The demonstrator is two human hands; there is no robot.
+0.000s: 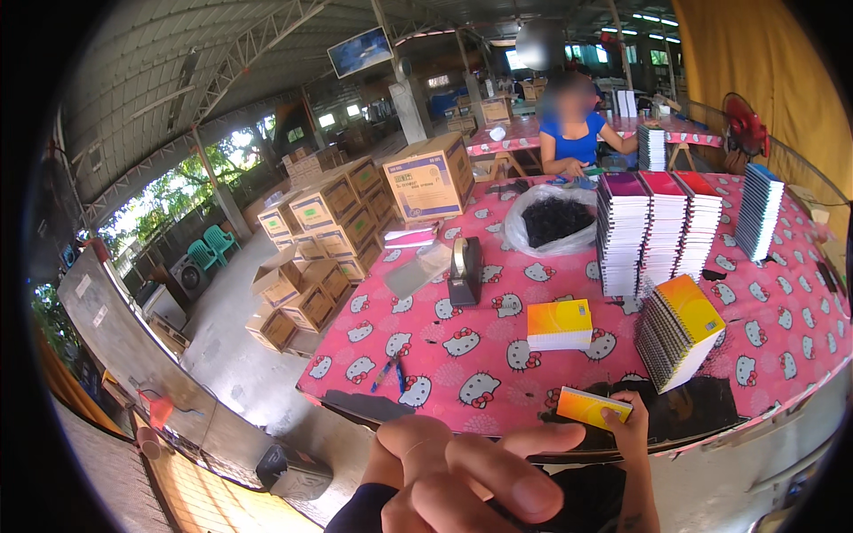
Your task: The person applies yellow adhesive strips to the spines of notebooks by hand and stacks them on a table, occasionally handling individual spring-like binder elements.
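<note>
My right hand [629, 425] grips a small yellow-orange notebook [593, 408] at the table's near edge, thumb on its cover. My left hand [475, 471] looms large at the bottom, close to the camera; its fingers are apart and loosely bent, with nothing visible in them. Beyond the hands lies a short stack of yellow spiral notebooks [560, 326]. To its right rises a taller, leaning stack of yellow notebooks [682, 333], spiral bindings showing.
Tall stacks of purple and red notebooks [657, 233], a blue stack [760, 213], a bag of black coils [555, 222], a tape dispenser [465, 272] and scissors [388, 375] occupy the pink table [453, 355]. Cartons [429, 182] stand beyond. Opposite sits a person in blue [569, 133].
</note>
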